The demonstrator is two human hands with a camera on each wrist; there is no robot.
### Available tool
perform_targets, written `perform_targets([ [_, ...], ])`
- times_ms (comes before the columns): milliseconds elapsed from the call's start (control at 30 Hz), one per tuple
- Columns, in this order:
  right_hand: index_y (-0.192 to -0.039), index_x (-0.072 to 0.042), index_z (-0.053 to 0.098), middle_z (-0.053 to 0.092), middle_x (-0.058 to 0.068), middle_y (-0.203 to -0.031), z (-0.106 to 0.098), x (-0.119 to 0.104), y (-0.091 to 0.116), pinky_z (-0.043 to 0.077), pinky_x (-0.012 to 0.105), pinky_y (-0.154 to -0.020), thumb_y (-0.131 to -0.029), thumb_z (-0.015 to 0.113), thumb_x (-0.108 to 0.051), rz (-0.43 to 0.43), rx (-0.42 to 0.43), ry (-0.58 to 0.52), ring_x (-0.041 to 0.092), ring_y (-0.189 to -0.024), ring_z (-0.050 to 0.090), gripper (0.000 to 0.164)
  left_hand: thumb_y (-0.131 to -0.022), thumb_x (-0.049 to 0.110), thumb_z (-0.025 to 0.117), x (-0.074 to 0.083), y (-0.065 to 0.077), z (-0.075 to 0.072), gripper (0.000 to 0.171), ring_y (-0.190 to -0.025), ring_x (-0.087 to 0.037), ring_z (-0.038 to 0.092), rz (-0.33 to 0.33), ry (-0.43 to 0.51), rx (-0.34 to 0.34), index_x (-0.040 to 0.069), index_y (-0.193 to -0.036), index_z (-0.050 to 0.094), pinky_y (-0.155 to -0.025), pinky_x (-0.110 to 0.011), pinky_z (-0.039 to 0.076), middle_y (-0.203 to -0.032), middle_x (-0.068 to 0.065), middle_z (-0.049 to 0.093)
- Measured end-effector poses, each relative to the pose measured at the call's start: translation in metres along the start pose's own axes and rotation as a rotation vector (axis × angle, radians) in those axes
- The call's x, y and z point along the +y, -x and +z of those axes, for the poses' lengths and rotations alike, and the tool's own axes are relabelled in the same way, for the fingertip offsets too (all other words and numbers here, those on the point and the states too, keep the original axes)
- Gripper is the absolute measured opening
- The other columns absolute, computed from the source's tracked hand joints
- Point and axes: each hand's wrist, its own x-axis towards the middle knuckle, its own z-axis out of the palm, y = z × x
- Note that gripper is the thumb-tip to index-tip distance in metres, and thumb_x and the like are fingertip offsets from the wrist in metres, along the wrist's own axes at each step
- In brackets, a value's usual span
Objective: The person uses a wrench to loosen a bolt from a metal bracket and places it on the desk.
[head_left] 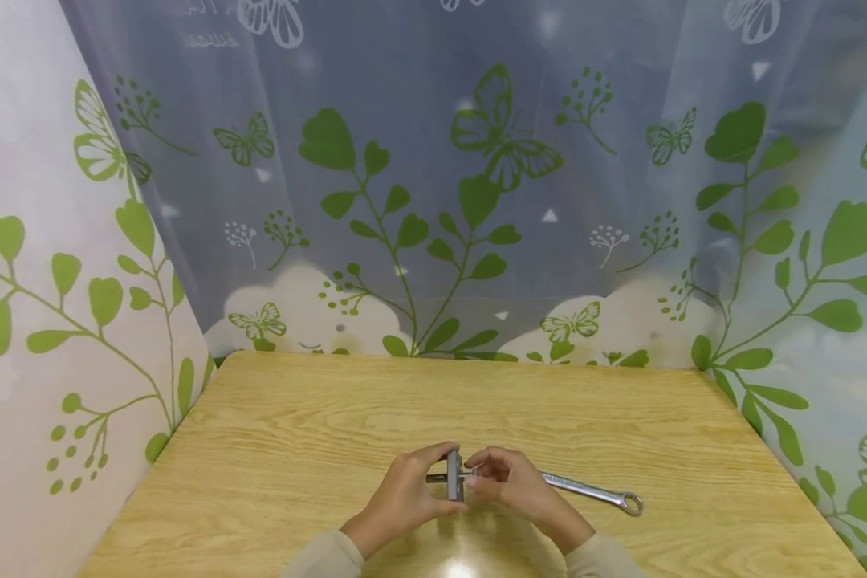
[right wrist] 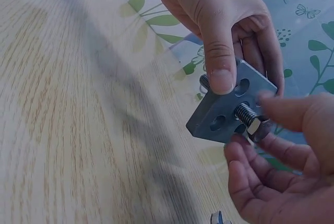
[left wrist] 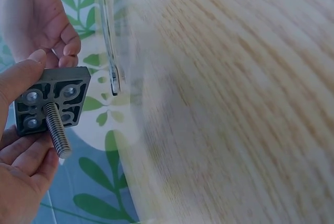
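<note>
Grey and square, the block (head_left: pixel 453 475) sits at the frame's lower centre, held by its edges in your left hand (head_left: pixel 406 488), while your right hand (head_left: pixel 516 486) has fingers curled round the bolt (right wrist: pixel 255 126). If the threads bind, that edge grip could slip, dropping everything near the wrench (head_left: pixel 588 489) at lower right.

The head camera looks forward and down from above the near side of the block (head_left: pixel 453 478), far enough off to take in the tabletop (head_left: pixel 318 417) around it and the patterned curtain (head_left: pixel 419 321) beyond. The left wrist camera sits close on the block's left, tilted, facing the bolt's threaded end (left wrist: pixel 58 132); the right wrist camera, also close, faces the bolt head (right wrist: pixel 256 128) from the block's right. These two share the block from opposite sides; head and left wrist share the wrench (head_left: pixel 588 489) right of it.
</note>
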Motion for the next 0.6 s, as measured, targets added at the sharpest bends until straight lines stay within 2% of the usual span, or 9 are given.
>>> perform_targets([
  [100, -0.114, 0.006, 0.059, 0.064, 0.013, -0.098, -0.0004, 0.0010, -0.0003, 0.057, 0.039, -0.082, -0.099, 0.054, -0.028, 0.023, -0.009, 0.008, 0.020, -0.087, 0.061, 0.038, -0.066, 0.020, 0.088, -0.0006, -0.0006, 0.0004, 0.072, -0.111, -0.026, 0.063, 0.012, 0.005, 0.002, -0.001, -0.128, 0.056, -0.095, -0.032, 0.053, -0.122, -0.014, 0.065],
  [267, -0.096, 0.010, 0.062, 0.065, 0.006, -0.082, 0.0016, 0.0025, -0.0004, 0.055, 0.029, -0.067, -0.102, 0.045, -0.034, 0.082, 0.005, -0.008, 0.013, -0.072, 0.059, 0.047, -0.066, 0.019, 0.089, -0.0006, -0.0007, 0.0008, 0.072, -0.112, -0.026, 0.062, 0.017, 0.016, 0.001, -0.002, -0.127, 0.056, -0.096, -0.031, 0.052, -0.122, -0.014, 0.064],
  [400, -0.089, 0.012, 0.062, 0.063, 0.003, -0.073, 0.0046, 0.0027, -0.0003, 0.051, 0.022, -0.059, -0.103, 0.044, -0.035, 0.113, 0.004, -0.042, 0.010, -0.064, 0.057, 0.052, -0.067, 0.020, 0.088, -0.0001, -0.0007, 0.0007, 0.072, -0.113, -0.025, 0.062, 0.010, 0.016, -0.001, -0.002, -0.127, 0.056, -0.096, -0.029, 0.052, -0.123, -0.012, 0.064],
  [500, -0.090, 0.013, 0.063, 0.063, 0.002, -0.072, 0.0047, 0.0021, -0.0002, 0.051, 0.020, -0.059, -0.102, 0.045, -0.034, 0.113, -0.009, -0.042, 0.010, -0.064, 0.059, 0.052, -0.067, 0.020, 0.088, 0.0000, -0.0007, 0.0007, 0.071, -0.112, -0.025, 0.062, 0.016, 0.013, -0.003, -0.002, -0.127, 0.056, -0.095, -0.029, 0.052, -0.123, -0.012, 0.064],
  [600, -0.095, 0.012, 0.062, 0.063, 0.003, -0.075, 0.0028, 0.0017, 0.0005, 0.052, 0.023, -0.061, -0.101, 0.050, -0.030, 0.092, -0.034, -0.023, 0.012, -0.066, 0.059, 0.045, -0.068, 0.020, 0.088, -0.0003, 0.0000, 0.0011, 0.071, -0.112, -0.027, 0.062, 0.022, 0.009, -0.009, -0.003, -0.127, 0.056, -0.095, -0.031, 0.053, -0.123, -0.014, 0.064],
])
